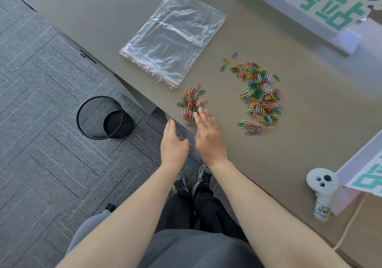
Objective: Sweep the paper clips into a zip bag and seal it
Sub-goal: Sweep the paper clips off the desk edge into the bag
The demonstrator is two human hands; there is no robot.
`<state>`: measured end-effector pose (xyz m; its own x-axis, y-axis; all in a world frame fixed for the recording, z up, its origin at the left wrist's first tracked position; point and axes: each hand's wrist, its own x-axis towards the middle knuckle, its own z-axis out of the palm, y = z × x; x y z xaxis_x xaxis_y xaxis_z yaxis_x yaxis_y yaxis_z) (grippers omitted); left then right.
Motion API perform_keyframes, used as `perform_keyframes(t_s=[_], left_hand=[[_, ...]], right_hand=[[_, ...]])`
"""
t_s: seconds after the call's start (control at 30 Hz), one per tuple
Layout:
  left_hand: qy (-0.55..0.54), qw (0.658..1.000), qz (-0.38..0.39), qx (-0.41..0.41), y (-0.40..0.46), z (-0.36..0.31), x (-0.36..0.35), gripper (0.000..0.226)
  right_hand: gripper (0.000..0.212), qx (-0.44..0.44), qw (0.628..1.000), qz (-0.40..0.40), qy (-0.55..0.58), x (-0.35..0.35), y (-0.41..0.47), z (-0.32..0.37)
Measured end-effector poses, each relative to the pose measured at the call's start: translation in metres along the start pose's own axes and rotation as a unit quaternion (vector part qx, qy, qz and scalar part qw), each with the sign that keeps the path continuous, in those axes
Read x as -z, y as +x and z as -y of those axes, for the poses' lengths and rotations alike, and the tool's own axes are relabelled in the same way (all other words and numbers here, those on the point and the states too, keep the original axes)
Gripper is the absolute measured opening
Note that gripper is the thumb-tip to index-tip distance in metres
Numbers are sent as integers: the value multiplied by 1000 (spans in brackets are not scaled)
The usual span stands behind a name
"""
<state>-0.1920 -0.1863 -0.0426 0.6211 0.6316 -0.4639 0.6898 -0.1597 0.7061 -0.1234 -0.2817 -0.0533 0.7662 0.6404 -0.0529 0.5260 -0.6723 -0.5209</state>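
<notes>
Right hand (207, 133) touches paper clips (192, 102); left hand (173, 141) seemingly holds bag (187, 135).

Bright, even, diffuse indoor light; source not visible. Shadows soft and faint, darkest under table edge (132, 94) and inside mesh wastebasket (105, 118). Pale glare streaks across crinkled zip bags (173, 36). Centre sharp: single paper clips (260, 96) distinguishable. Strong wide-angle bending toward edges, straight lines curved. Slight softness at corners, green-lettered sign (322, 1) mildly blurred.

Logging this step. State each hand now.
Left hand: holds clear zip bag at table edge.
Right hand: open, flat beside paper clips.
</notes>
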Motion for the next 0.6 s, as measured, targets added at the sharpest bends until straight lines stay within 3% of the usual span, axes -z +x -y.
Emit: perform_keyframes(t_s=[0.27, 0.4, 0.6], left_hand=[[-5, 1000, 2, 12, 3, 1, 0, 82], [-4, 1000, 0, 13, 3, 0, 1, 80], [-31, 999, 12, 20, 6, 1, 6, 83]], right_hand=[[60, 9, 999, 21, 25, -4, -5, 12], [54, 23, 997, 11, 73, -2, -7, 21], [64, -76, 992, -60, 84, 17, 21, 6]])
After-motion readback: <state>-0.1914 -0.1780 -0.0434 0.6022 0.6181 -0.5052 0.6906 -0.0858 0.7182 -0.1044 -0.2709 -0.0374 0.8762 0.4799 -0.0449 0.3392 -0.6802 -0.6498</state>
